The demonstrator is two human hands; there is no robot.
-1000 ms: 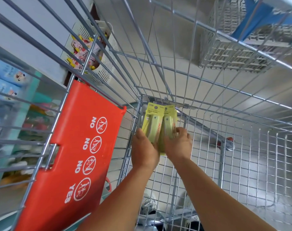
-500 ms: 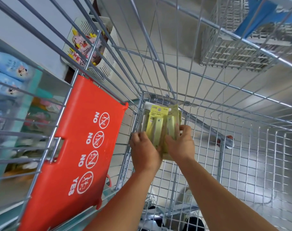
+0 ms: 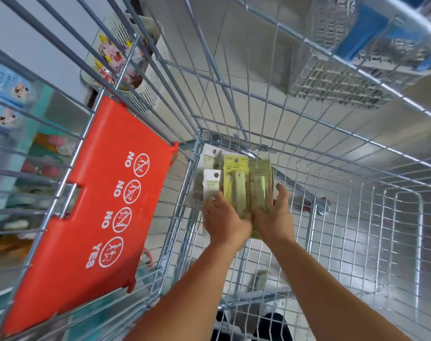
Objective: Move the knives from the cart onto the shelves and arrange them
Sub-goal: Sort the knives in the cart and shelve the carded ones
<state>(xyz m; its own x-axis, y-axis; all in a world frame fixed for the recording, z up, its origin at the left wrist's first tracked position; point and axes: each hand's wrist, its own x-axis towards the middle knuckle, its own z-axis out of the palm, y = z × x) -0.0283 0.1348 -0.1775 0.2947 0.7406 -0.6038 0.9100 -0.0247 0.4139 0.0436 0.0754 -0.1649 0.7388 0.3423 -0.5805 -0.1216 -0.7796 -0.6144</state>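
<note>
Deep in the wire cart (image 3: 357,217), at its far left corner, lie packaged knives. My left hand (image 3: 224,220) holds a yellow-green knife pack (image 3: 235,178) from the left side. My right hand (image 3: 274,212) holds a second green knife pack (image 3: 258,183) pressed against the first, fingers curled at its right edge. More knife packs with white cards (image 3: 210,183) lie just left of these, against the cart's wall. The lower halves of the held packs are hidden by my hands.
The red child-seat flap (image 3: 99,217) with NO/YES signs hangs on the cart's left side. Beyond the wires, a white basket of toys (image 3: 121,57) and shelves with coloured goods (image 3: 10,94) stand left. A white crate (image 3: 344,77) sits on the floor ahead.
Both hands have stayed on the green packs and gathered them together near the cart's floor. White-carded packs have come into view at the left. The view has tilted.
</note>
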